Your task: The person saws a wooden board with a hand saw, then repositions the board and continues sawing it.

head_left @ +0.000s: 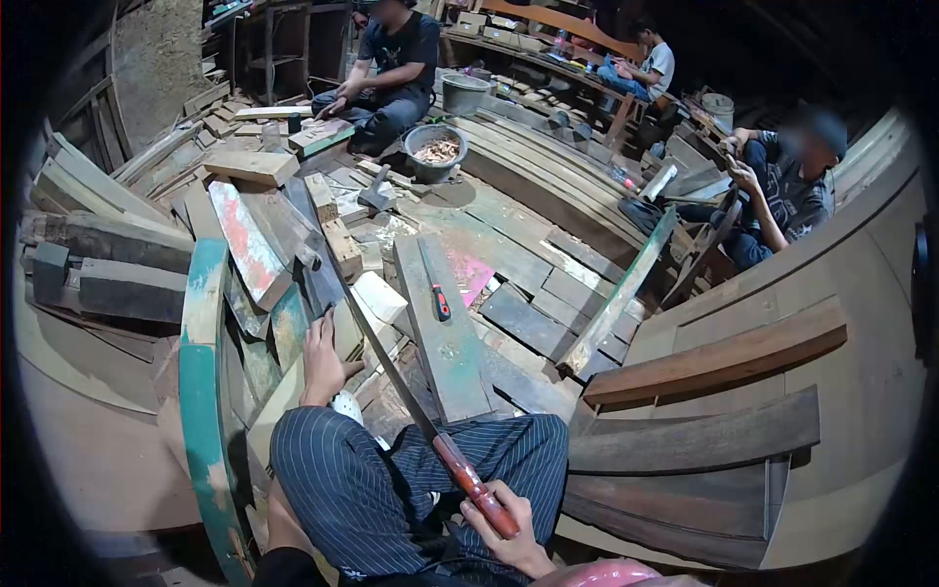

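My right hand [509,533] is wrapped round the red-brown wooden handle of a long-bladed tool [391,370]. Its narrow dark blade slants up and to the left, past my knees and over the wood pieces. My left hand [323,357] rests with its fingers spread on pale wood beside the blade, holding nothing. Just right of the blade, a grey-green board [445,342] lies on the floor, and on it is a small tool [441,303] with a red and black handle.
Stacked offcuts and a teal-painted board [202,391] lie to the left. A hammer [376,190] and a bucket of wood chips [436,149] are ahead. Brown planks [719,354] lie on the right. One person [396,68] sits ahead, another [782,186] at right, a third [646,68] farther back.
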The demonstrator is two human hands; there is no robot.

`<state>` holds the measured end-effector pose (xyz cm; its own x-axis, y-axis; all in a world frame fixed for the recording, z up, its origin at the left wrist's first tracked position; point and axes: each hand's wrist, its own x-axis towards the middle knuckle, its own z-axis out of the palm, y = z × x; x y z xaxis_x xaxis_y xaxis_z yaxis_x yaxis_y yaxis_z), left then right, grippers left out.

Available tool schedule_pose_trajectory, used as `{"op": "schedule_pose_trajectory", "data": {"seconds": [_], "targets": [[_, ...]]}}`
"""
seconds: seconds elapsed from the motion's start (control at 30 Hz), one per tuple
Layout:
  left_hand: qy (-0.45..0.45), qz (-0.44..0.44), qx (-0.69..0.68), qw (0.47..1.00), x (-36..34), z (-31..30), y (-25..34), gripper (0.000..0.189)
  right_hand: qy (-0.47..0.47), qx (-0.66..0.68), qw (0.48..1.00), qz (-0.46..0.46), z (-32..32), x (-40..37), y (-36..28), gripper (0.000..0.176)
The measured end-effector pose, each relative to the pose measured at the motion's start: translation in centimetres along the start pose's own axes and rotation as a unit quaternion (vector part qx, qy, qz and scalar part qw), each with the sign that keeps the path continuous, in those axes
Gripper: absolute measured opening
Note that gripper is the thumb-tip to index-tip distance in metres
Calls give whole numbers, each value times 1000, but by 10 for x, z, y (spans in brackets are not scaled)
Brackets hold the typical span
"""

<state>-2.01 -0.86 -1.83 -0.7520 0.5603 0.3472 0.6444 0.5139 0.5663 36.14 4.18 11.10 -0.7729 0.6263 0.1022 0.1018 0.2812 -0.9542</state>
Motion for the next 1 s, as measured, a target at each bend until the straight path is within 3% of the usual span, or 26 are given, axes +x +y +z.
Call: {"op": "schedule_pose_trajectory", "data": {"seconds": [0.57, 0.6, 0.67, 1.0], "targets": [[0, 9, -16, 1000, -1, 6, -9, 118, 7, 60, 998, -2, 2, -1, 8, 21], [-5, 9, -6, 1000, -1, 7, -10, 119, 23, 52, 997, -46, 3, 2, 3, 21], [-9, -3, -14, 1000, -1, 1, -3, 120, -5, 54, 998, -9, -1, 0, 3, 22], [4, 27, -11, 1000, 0, 7, -13, 119, -12, 66, 997, -30, -1, 1, 7, 23]]}}
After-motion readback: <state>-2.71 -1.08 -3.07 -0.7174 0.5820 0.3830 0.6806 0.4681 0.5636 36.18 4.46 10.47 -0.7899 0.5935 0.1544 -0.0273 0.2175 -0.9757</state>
